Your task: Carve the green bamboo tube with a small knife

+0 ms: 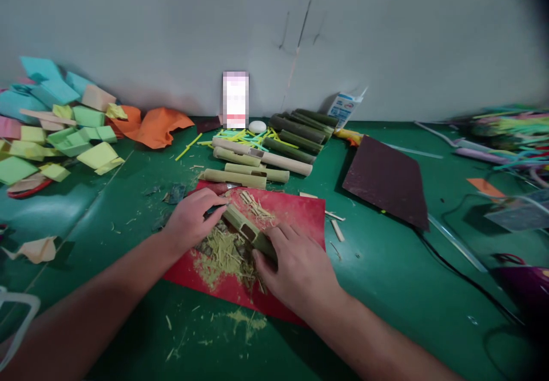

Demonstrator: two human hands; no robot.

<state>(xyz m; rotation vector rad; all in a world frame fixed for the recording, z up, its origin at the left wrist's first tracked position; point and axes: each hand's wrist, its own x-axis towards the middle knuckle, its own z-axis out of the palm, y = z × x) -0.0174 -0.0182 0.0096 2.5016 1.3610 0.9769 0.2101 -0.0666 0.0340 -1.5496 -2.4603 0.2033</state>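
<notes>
A short green bamboo tube (244, 222) with a rectangular opening cut in its side lies at a slant across the view's middle. My right hand (295, 266) is wrapped round its near right end and hides that part. At the far left end, my left hand (193, 215) pinches the tube between thumb and fingertips. Beneath is a red sheet (309, 215), strewn with bamboo shavings and sawdust (225, 255). Just beyond my left hand lies a knife (221, 187) with a reddish handle, partly covered by the fingers.
Several bamboo tubes (274, 161) lie behind the sheet, near a phone (235, 100) leaning on the wall. Folded coloured papers (77, 123) pile up at left. A dark brown board (386, 181), a black cable (463, 272) and coloured strips (510, 135) occupy the right.
</notes>
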